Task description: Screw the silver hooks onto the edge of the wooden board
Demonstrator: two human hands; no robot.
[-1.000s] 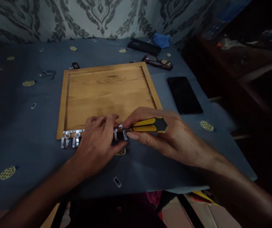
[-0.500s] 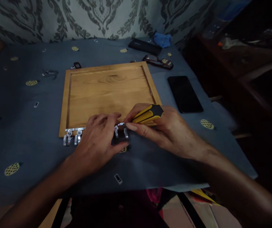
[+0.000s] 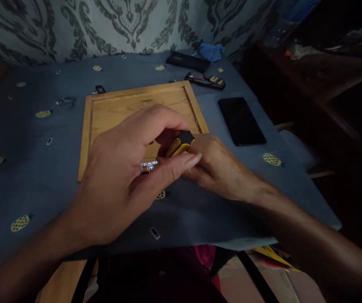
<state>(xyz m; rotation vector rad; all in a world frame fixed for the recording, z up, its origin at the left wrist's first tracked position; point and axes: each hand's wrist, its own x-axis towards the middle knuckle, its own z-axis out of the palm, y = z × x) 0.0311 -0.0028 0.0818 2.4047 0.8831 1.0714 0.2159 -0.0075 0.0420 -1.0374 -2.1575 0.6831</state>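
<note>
A yellow-and-black screwdriver stands tilted over the near edge of a framed wooden board. The thumb and fingers of my left hand curl around its handle from the left. From the right, my right hand is closed on the same screwdriver; its fingertips are mostly hidden behind my left thumb. A metal hook rail on the board's near edge shows through the gap in my left hand. The rest of the rail and the screwdriver's tip are hidden.
Beyond the board lie eyeglasses, a black case and a blue cloth. A black phone rests on the right. Small metal hardware lies to the left on the blue-grey tablecloth.
My left hand has left the hook rail, risen and moved right to curl around the screwdriver's handle. My right hand stays at the screwdriver, with the handle tilted slightly more upright. The view has shifted slightly.
</note>
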